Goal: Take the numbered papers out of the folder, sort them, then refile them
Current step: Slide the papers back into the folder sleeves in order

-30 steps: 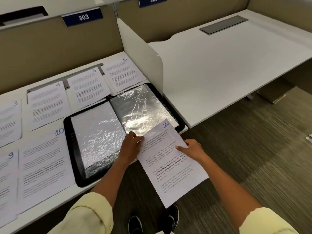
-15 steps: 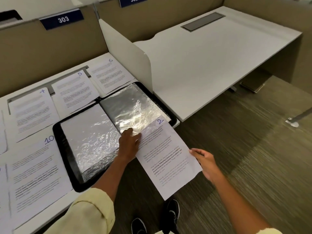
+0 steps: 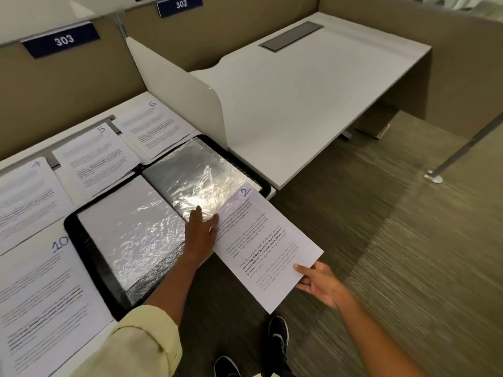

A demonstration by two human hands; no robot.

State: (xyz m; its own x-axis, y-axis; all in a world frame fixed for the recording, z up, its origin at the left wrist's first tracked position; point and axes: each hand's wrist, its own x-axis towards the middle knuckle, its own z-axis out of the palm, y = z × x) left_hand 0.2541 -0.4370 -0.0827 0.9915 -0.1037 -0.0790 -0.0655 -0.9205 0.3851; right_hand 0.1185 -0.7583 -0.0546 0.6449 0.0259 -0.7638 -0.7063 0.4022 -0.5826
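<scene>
A black folder (image 3: 89, 257) lies open on the desk, showing two shiny plastic sleeves (image 3: 190, 175). The paper numbered 2 (image 3: 261, 240) lies slanted, its top corner over the right sleeve's near corner and its lower half hanging past the desk edge. My left hand (image 3: 201, 232) rests on the right sleeve at the paper's left edge, fingers fairly straight and thumb at the paper. My right hand (image 3: 318, 281) pinches the paper's lower right corner, thumb on top. Papers 4 (image 3: 24, 197), 5 (image 3: 92, 159), 6 (image 3: 152, 126) and 10 (image 3: 46, 295) lie spread around the folder.
A white divider panel (image 3: 179, 85) stands just right of the folder, with a second white desk (image 3: 313, 99) beyond it. Tan partition walls carry the signs 303 (image 3: 63, 40) and 302 (image 3: 181, 4). Carpet and my shoes (image 3: 277, 336) show below.
My right hand has slid from the middle of paper 2's right edge down to its lower corner. My left hand's fingers have flattened out on the sleeve. The view has shifted.
</scene>
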